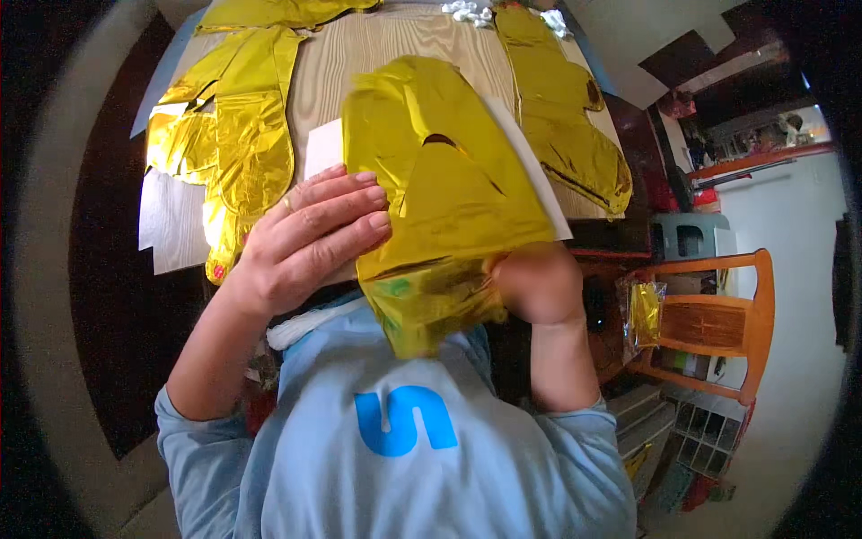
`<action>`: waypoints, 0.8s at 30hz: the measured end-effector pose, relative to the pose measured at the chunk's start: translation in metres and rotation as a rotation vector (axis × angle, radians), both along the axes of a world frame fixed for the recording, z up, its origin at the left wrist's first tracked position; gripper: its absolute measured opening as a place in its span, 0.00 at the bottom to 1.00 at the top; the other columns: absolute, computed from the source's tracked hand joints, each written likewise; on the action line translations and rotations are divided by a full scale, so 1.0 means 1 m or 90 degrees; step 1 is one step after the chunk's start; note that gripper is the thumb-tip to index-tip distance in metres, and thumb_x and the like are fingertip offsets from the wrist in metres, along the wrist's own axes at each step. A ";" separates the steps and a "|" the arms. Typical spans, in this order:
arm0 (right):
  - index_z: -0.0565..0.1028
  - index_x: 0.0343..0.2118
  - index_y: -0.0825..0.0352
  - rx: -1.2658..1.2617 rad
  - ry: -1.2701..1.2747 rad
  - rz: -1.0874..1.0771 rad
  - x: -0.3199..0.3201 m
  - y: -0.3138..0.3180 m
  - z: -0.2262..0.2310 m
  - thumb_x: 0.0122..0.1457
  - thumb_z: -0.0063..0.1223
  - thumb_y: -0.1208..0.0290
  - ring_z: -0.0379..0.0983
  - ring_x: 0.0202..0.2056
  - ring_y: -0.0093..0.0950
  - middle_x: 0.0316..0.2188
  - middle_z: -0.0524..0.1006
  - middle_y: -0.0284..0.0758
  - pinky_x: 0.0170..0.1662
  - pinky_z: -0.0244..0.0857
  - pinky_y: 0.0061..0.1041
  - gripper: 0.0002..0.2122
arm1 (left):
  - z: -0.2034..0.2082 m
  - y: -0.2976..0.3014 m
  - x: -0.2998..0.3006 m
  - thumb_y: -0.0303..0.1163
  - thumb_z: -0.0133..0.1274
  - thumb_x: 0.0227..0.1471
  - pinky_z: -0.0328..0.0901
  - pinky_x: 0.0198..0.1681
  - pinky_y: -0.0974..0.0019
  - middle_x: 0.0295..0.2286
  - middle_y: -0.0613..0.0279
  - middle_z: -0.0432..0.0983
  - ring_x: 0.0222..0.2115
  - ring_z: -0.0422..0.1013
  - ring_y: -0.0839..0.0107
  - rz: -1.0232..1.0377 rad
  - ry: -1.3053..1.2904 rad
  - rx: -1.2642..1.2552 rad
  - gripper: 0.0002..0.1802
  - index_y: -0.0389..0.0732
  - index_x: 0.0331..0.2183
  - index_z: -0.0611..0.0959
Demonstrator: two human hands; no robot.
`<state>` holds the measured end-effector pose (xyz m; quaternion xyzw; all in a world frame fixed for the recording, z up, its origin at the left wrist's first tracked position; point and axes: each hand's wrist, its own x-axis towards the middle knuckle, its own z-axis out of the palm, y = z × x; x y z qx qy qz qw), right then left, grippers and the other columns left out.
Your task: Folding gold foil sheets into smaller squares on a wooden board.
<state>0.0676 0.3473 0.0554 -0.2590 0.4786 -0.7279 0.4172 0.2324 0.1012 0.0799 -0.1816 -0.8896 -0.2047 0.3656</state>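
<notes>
A flat gold foil balloon (440,189), shaped like a letter with a triangular hole, is held up close in front of me, above the wooden table (359,54). My left hand (301,238) presses flat with fingers together against its left edge. My right hand (539,283) grips the balloon's crumpled lower end from behind; its fingers are hidden by the foil. A white sheet (323,148) shows behind the balloon.
More flat gold foil balloons lie on the table at the left (229,126) and at the right (566,117). Small white pieces (467,11) sit at the far edge. An orange wooden chair (718,314) with a packet of gold foil (644,310) stands at the right.
</notes>
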 end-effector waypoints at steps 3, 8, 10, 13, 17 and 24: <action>0.76 0.51 0.71 0.085 -0.054 0.038 0.003 0.005 -0.034 0.53 0.66 0.76 0.75 0.49 0.26 0.48 0.79 0.35 0.55 0.66 0.30 0.21 | -0.042 -0.009 0.001 0.30 0.61 0.49 0.59 0.61 0.46 0.47 0.55 0.77 0.54 0.70 0.53 -0.005 -0.103 -0.019 0.20 0.41 0.46 0.82; 0.80 0.46 0.68 0.135 -0.142 0.090 0.007 0.006 -0.090 0.59 0.61 0.75 0.77 0.43 0.21 0.43 0.81 0.30 0.48 0.70 0.24 0.12 | -0.074 -0.011 0.008 0.30 0.58 0.46 0.53 0.65 0.45 0.49 0.60 0.75 0.60 0.64 0.55 0.028 -0.217 -0.072 0.22 0.45 0.47 0.82; 0.80 0.46 0.68 0.118 -0.101 0.061 0.005 0.004 -0.112 0.59 0.60 0.75 0.77 0.42 0.21 0.43 0.82 0.31 0.47 0.71 0.24 0.12 | -0.071 -0.008 0.007 0.31 0.58 0.49 0.54 0.64 0.44 0.50 0.58 0.74 0.58 0.64 0.50 0.058 -0.250 -0.090 0.21 0.45 0.47 0.82; 0.80 0.45 0.69 0.119 -0.023 0.029 0.002 -0.002 -0.120 0.59 0.60 0.75 0.77 0.42 0.22 0.42 0.82 0.31 0.47 0.71 0.24 0.12 | -0.064 -0.001 0.008 0.33 0.57 0.47 0.56 0.63 0.45 0.53 0.54 0.71 0.57 0.63 0.46 0.120 -0.273 -0.096 0.23 0.43 0.48 0.81; 0.79 0.46 0.70 0.132 0.040 0.024 -0.001 -0.005 -0.110 0.58 0.60 0.76 0.77 0.43 0.22 0.42 0.82 0.32 0.48 0.70 0.25 0.12 | -0.048 0.010 0.017 0.42 0.59 0.47 0.54 0.63 0.43 0.53 0.49 0.70 0.57 0.63 0.46 0.108 -0.325 -0.043 0.30 0.40 0.52 0.78; 0.81 0.38 0.71 0.383 0.469 -0.050 -0.015 0.015 -0.061 0.53 0.68 0.64 0.79 0.36 0.29 0.34 0.83 0.37 0.44 0.71 0.28 0.16 | -0.090 0.021 0.018 0.42 0.59 0.53 0.58 0.62 0.46 0.50 0.53 0.74 0.55 0.68 0.54 0.223 -0.196 -0.033 0.22 0.42 0.47 0.82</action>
